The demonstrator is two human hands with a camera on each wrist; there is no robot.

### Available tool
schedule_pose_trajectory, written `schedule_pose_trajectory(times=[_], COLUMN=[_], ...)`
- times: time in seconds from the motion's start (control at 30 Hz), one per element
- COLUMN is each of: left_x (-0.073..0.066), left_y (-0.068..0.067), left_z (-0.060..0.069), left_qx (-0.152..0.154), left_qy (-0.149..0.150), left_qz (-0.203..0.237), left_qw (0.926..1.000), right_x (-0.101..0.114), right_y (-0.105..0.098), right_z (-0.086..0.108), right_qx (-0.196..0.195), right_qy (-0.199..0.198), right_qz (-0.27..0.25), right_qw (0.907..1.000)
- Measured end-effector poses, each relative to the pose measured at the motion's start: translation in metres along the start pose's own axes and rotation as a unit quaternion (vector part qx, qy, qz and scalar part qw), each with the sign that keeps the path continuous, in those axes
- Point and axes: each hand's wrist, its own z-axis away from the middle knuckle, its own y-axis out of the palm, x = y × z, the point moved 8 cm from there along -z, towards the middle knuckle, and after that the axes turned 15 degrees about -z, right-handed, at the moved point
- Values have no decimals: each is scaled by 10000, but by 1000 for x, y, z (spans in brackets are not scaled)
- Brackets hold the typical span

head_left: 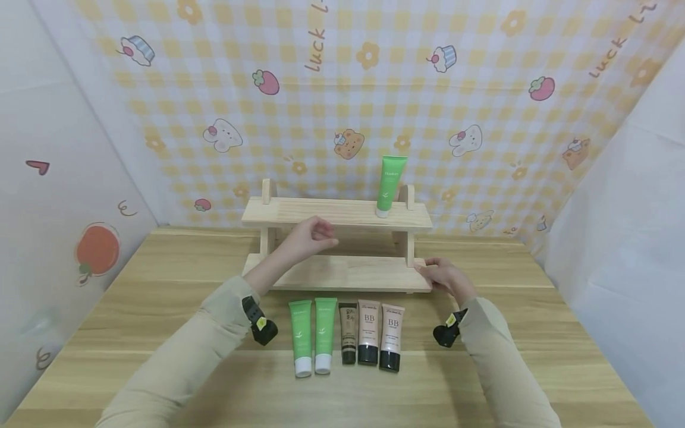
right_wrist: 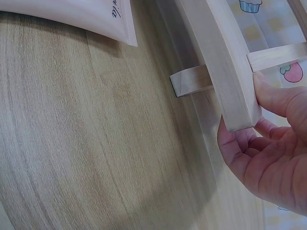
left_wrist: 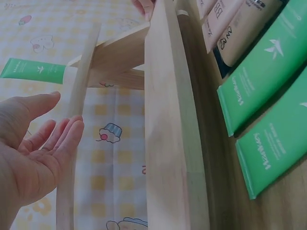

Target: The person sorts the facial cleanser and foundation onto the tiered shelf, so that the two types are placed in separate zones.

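A two-tier wooden display shelf [head_left: 342,273] stands at the back of the table. My right hand [head_left: 443,276] grips the right end of its lower board; in the right wrist view the thumb [right_wrist: 276,98] lies on top and the fingers curl beneath. My left hand [head_left: 316,236] is in front of the upper board [head_left: 321,211], its fingers loosely bent and holding nothing. One green tube [head_left: 391,185] stands on its white cap at the right of the upper board. In the left wrist view, the left hand [left_wrist: 38,148] has its palm turned up near that board.
Before the shelf, a row of tubes lies on the table: two green tubes [head_left: 301,336] [head_left: 324,333], a brown tube [head_left: 349,330] and two pink BB cream tubes [head_left: 368,327] [head_left: 392,333]. A patterned cloth [head_left: 342,107] hangs behind, with white sheets at both sides.
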Motion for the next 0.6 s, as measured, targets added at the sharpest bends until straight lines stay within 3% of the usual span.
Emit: schedule_pose_trajectory(times=[0.6], left_x=[26], left_y=[11], left_z=[14], left_qx=[84], left_qy=[-190], left_qz=[11], left_qw=[9998], right_x=[4], right_y=[1], right_z=[5], right_qx=[218], right_qy=[-62], right_qz=[-166], right_qw=[9996])
